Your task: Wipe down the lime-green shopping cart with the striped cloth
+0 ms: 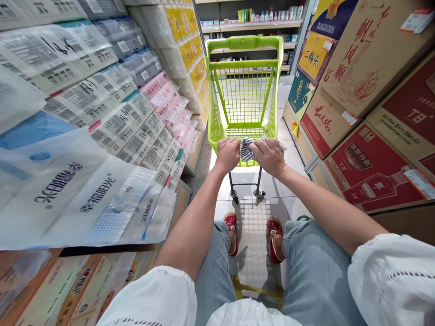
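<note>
- Nearest, two red shoes [253,235] are seen on the pale floor, directly below the hands.
- Further out, a striped cloth [247,149] is gripped between the left hand [227,155] and the right hand [269,156]; both are closed on it, side by side, equally near.
- Crosswise, the cloth's long axis is laid along the near rim of the green trolley [244,90], which is empty and stretches straight ahead.
- Beyond, stocked shelves [251,22] are visible.

Left shelf: stacked tissue packs [102,113], yellow packs [190,50] beyond. Right: red cartons [374,172] and brown cartons [370,50]. Far shelf: bottles [261,16]. Pale floor tiles [251,235].
</note>
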The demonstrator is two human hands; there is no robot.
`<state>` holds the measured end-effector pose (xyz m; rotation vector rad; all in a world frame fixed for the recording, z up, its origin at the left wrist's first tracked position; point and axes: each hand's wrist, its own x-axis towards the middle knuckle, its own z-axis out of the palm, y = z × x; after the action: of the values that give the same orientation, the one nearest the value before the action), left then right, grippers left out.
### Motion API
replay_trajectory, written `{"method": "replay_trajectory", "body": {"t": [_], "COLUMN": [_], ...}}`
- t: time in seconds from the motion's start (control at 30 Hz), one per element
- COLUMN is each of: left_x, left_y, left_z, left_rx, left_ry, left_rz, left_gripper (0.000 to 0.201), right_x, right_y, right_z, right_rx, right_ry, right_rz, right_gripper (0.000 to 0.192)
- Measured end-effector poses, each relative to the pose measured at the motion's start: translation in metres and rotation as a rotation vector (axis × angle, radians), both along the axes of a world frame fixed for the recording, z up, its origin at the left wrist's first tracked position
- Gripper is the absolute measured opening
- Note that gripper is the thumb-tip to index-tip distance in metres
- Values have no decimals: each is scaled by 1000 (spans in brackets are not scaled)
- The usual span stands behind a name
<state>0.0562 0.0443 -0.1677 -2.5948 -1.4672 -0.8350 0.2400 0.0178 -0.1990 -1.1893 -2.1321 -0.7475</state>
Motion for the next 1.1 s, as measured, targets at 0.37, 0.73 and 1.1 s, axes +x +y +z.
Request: {"method": "replay_trajectory", "body": {"t": [0.37, 0.73, 1.1], "left_x": [-1, -4, -9], "left_y": [4, 4, 7], "left_z": [-3, 0, 0], "left_rx": [-14, -3, 16], "left_ry": [-25, -14, -57], "left_rz": [-14, -5, -39], "left_gripper": [27, 25, 32], "right_x": [10, 4, 25], "right_y": [-3, 3, 0], "right_z": [-65, -3, -72], "right_rx": [-212, 12, -166], "right_ry": [-291, -46, -285], "right_rz": [134, 11, 143], "right_gripper": [25, 25, 24]}}
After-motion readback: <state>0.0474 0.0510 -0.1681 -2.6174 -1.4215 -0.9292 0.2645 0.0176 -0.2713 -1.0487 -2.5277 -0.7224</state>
